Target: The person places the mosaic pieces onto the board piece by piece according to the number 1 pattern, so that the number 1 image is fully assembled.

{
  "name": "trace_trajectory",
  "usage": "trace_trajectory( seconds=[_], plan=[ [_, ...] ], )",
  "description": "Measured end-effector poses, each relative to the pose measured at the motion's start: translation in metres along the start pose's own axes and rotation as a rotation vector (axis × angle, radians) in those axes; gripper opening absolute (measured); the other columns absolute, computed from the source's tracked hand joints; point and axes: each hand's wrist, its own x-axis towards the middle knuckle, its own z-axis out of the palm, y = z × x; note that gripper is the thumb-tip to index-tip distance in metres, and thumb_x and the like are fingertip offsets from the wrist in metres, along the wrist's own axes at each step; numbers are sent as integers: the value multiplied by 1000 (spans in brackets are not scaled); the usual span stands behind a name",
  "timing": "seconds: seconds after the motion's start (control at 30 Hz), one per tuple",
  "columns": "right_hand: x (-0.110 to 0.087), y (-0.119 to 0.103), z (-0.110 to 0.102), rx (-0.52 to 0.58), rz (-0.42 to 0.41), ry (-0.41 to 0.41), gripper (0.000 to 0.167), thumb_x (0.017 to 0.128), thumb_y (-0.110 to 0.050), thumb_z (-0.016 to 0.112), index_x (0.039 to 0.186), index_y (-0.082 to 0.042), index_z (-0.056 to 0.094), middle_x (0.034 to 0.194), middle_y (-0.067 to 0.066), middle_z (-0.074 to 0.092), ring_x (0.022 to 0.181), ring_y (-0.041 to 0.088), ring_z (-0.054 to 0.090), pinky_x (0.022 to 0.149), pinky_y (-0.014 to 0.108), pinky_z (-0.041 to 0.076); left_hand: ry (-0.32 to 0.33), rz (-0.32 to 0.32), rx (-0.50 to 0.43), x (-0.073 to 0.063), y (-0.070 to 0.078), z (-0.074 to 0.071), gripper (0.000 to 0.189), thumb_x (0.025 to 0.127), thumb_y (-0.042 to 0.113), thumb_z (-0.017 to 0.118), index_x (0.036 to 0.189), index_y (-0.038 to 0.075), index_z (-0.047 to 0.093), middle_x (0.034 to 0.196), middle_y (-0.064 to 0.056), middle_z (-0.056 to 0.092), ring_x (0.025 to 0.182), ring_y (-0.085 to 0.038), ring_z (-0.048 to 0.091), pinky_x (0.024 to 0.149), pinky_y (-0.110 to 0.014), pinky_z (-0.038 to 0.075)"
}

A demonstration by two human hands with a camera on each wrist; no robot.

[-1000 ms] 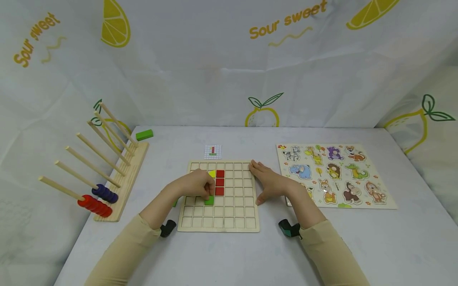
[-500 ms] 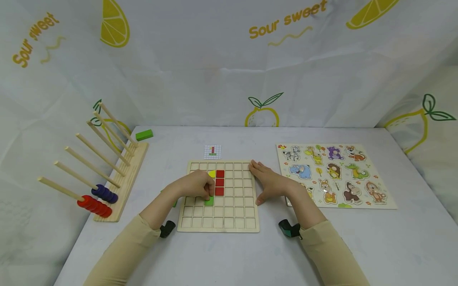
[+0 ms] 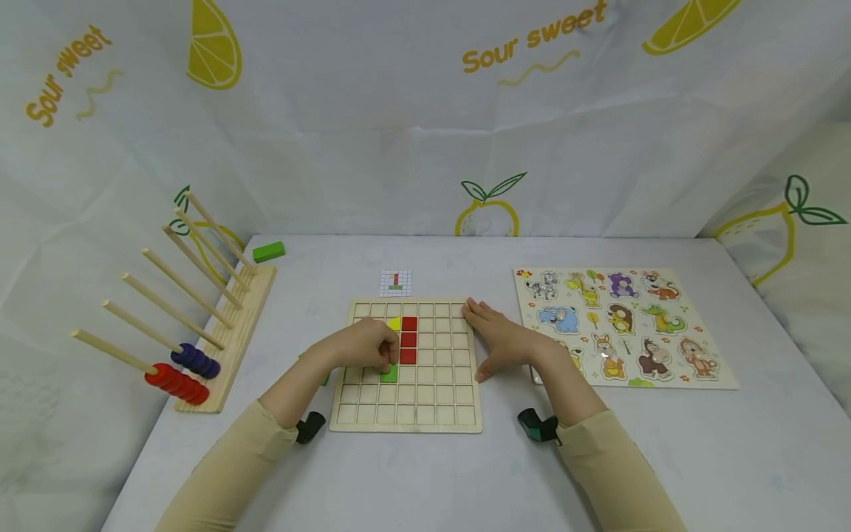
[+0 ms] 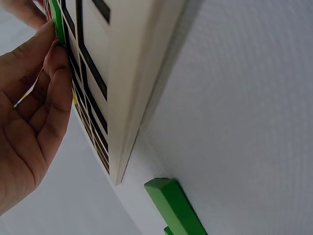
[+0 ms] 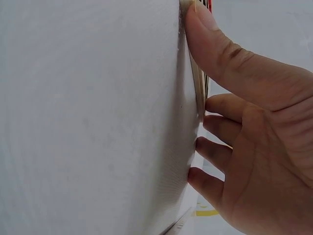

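A wooden grid board (image 3: 439, 415) lies on the table, with red squares (image 3: 408, 340) in one column and a partly covered yellow piece (image 3: 394, 323) beside the top one. My left hand (image 3: 362, 343) is over the board's left half, thumb and fingertips pinching at a green block (image 3: 389, 374) in a cell. The left wrist view shows those fingertips against the green block (image 4: 57, 22). My right hand (image 3: 501, 338) rests along the board's right edge, fingers spread; in the right wrist view its thumb (image 5: 215, 44) touches the rim.
A small pattern card (image 3: 395, 283) lies behind the board. Left stands a peg rack (image 3: 229, 332) with red and blue rings, a green block (image 3: 269, 251) behind it. An animal puzzle (image 3: 625, 325) lies right. Green blocks (image 4: 176, 205) lie beside the board's left edge.
Almost nothing differs: my left hand stays at the green block with only a very slight shift, and my right hand keeps its place on the board's edge.
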Motion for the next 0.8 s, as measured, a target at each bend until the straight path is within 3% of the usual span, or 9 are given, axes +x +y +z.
trace_trajectory(
  seconds=[0.5, 0.8],
  plan=[
    [0, -1, 0, -3, -16, 4, 118, 71, -25, 88, 157, -2, 11, 168, 15, -1, 155, 39, -1, 125, 56, 12, 12, 11, 11, -1, -1, -2, 14, 80, 1, 75, 80, 13, 67, 71, 3, 61, 67, -9, 50, 65, -22, 43],
    [-2, -3, -1, 5, -7, -1, 117, 71, -24, 88, 158, -2, 11, 168, 15, 0, 155, 39, -1, 125, 56, 12, 90, -58, -26, -20, -12, -25, 11, 83, 2, 71, 92, 9, 68, 76, 0, 59, 74, -13, 52, 68, -27, 44]
  ],
)
